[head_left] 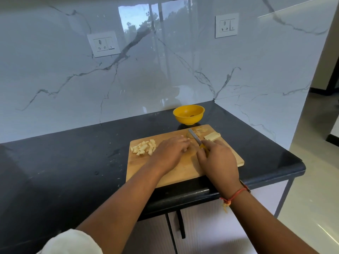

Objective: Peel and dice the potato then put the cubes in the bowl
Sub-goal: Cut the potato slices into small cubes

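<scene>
black counter [73,162] carrying wooden cutting board [183,173], which overhangs the front edge: heavy chopping may tip or slide it. yellow bowl [189,120] stands just behind the board, no cubes visible inside. left hand [170,153], fingers bent over a mostly hidden potato piece; pinching or merely pressing cannot be told. right hand [218,160] wrapped round the knife [194,137], blade just beside the left fingertips, so a slip risks a cut. uncut strips [211,136] at the far right of the board; cubes [144,147] heaped near its left edge may scatter.
</scene>
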Demonstrator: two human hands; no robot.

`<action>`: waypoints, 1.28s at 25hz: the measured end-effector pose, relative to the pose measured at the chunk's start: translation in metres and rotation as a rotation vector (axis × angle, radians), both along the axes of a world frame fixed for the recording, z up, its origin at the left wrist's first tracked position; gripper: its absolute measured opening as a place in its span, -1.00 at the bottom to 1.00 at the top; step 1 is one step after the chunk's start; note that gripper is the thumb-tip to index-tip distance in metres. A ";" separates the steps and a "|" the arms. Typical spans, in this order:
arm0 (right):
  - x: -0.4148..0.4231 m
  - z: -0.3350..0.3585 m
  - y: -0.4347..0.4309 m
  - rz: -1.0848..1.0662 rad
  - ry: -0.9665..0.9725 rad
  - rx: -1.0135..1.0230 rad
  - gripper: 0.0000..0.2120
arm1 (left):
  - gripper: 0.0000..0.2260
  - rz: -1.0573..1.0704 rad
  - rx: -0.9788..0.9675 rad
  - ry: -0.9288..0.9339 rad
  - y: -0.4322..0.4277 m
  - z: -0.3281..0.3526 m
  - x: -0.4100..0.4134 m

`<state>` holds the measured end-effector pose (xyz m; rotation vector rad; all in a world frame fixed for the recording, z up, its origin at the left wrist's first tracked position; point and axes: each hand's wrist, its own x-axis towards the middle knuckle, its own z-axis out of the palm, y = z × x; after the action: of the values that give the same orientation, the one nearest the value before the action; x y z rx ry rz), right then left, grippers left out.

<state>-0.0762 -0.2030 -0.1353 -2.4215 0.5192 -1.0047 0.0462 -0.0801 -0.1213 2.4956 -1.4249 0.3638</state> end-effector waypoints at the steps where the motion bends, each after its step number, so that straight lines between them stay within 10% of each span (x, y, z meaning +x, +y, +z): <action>1: 0.001 0.000 0.000 -0.006 0.000 0.004 -0.70 | -0.65 -0.012 0.060 0.046 -0.001 0.003 0.003; 14: 0.004 0.000 -0.007 -0.030 0.006 0.132 -0.81 | -0.73 0.203 0.103 -0.148 0.031 0.009 0.028; 32: 0.012 0.004 -0.029 -0.068 -0.065 0.513 -0.77 | -0.78 0.232 -0.056 0.287 -0.102 0.011 0.022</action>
<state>-0.0647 -0.2323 -0.1310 -1.9222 0.7380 -0.8474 0.0685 -0.1818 -0.1103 2.5474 -1.0071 0.0793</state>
